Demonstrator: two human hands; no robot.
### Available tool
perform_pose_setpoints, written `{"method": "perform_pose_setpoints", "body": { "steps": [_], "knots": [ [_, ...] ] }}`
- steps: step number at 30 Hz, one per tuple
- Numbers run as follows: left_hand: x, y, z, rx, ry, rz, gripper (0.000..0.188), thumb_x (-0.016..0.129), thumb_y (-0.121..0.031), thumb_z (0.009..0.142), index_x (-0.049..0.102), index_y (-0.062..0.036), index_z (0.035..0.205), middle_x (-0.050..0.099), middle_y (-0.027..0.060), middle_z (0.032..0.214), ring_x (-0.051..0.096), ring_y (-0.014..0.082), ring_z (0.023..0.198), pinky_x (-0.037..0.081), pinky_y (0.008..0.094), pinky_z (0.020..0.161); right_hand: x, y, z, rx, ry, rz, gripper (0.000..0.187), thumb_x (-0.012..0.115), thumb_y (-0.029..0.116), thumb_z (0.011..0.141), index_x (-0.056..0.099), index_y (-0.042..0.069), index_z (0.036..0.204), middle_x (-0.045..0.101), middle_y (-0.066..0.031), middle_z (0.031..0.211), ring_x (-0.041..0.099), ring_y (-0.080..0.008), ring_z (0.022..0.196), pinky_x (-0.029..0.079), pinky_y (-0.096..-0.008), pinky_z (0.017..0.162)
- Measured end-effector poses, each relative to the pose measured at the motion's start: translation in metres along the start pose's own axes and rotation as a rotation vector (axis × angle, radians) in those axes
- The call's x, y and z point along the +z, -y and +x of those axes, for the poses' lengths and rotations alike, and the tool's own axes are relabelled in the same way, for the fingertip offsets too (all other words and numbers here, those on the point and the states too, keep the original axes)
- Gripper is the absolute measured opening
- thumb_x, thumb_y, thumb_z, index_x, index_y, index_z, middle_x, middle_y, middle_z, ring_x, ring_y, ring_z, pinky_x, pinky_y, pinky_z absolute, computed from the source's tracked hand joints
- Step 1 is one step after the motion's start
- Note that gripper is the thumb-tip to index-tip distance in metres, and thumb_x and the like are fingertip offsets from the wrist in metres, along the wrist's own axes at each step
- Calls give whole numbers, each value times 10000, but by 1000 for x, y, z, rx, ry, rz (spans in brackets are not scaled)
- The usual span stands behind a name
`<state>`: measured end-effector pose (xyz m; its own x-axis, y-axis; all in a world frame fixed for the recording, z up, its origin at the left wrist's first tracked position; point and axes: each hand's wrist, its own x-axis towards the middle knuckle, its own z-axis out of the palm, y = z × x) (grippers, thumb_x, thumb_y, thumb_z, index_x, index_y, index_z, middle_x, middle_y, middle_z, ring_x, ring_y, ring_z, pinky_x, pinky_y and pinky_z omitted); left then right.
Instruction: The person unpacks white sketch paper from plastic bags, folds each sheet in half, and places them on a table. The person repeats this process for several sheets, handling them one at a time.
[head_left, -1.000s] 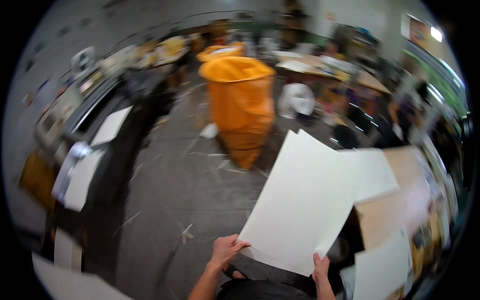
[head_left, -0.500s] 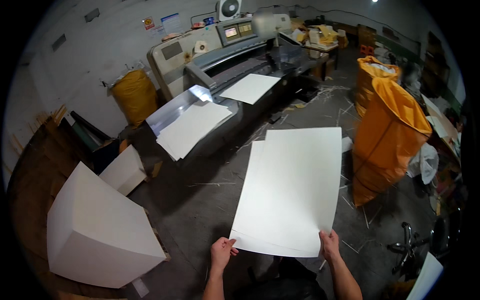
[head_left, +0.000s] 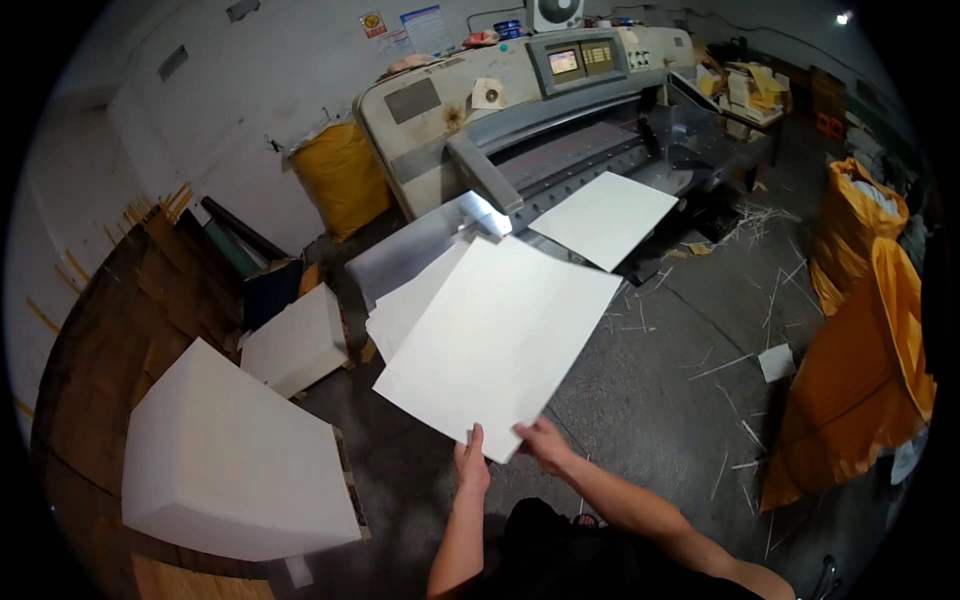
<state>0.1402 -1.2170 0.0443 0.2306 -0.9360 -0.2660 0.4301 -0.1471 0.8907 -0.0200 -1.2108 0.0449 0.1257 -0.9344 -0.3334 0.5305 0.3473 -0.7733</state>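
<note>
The person holds a large white rectangular sheet of paper [head_left: 500,340] out in front of the body, tilted so that its far right corner points toward the machine. The left hand [head_left: 472,468] pinches the near corner of the sheet, its grip closed on the paper's edge with the thumb on top. The right hand [head_left: 543,442] grasps the same near edge just beside the left hand, its fingers likewise closed on the sheet. The two hands are close together, almost touching.

Beyond the sheet, at the far middle of the scene, stands a big grey and cream paper-cutting machine [head_left: 500,110] with a small screen panel on top. Its shiny metal worktop [head_left: 420,245] juts toward the person, and a second white sheet [head_left: 605,215] lies flat on the right part of it. More white sheets [head_left: 405,305] lie on the worktop's near left part, partly hidden under the held paper.

To the near left, a tall block-shaped stack of white paper [head_left: 235,460] sits on the grey concrete floor [head_left: 660,390], with a smaller white stack [head_left: 298,340] just behind it. On the right stands a bulging orange sack [head_left: 860,380]. Thin paper offcuts lie scattered across the floor. A yellow sack [head_left: 340,175] leans by the far wall, left of the machine.
</note>
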Motion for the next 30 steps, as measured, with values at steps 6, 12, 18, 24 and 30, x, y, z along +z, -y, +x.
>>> {"method": "perform_pose_setpoints", "body": {
  "steps": [6, 12, 18, 24, 30],
  "knots": [
    [-41, -34, 186, 86, -88, 104, 469, 703, -7, 837, 532, 13, 1273, 636, 118, 1152, 617, 239, 1024, 487, 366, 905, -24, 10, 110, 294, 454, -464, 351, 599, 340, 974, 622, 42, 1158, 673, -66, 1024, 648, -153, 879, 525, -288, 752],
    [-80, -120, 311, -17, 159, 211, 373, 658, -61, 881, 552, 55, 1220, 638, 148, 1127, 622, 266, 1011, 504, 382, 875, -232, 49, 169, 389, -140, -348, 257, 603, 177, 905, 647, 33, 1114, 698, -123, 1003, 679, -215, 898, 568, -337, 752],
    [-124, -149, 391, -254, 11, 971, 350, 642, -214, 892, 597, 44, 1124, 644, 148, 1050, 599, 257, 920, 502, 379, 827, -306, 159, 179, 84, -773, -117, 219, 595, 248, 923, 644, 45, 991, 673, -78, 891, 667, -216, 858, 555, -375, 773],
    [-50, -157, 406, -244, -503, 2059, 575, 691, -432, 852, 597, 12, 1206, 640, 192, 1142, 600, 299, 1060, 525, 428, 848, -333, 225, 190, 114, -834, -33, 242, 615, 286, 927, 645, 60, 1007, 673, -62, 900, 668, -206, 881, 545, -374, 789],
    [250, -15, 421, 460, 187, 812, 216, 574, -123, 939, 598, 47, 1070, 617, 122, 965, 589, 233, 911, 476, 349, 851, -435, 343, 263, 61, -750, -314, 307, 607, 351, 937, 637, 46, 945, 677, -80, 924, 669, -206, 876, 540, -375, 779]
  ]
}}
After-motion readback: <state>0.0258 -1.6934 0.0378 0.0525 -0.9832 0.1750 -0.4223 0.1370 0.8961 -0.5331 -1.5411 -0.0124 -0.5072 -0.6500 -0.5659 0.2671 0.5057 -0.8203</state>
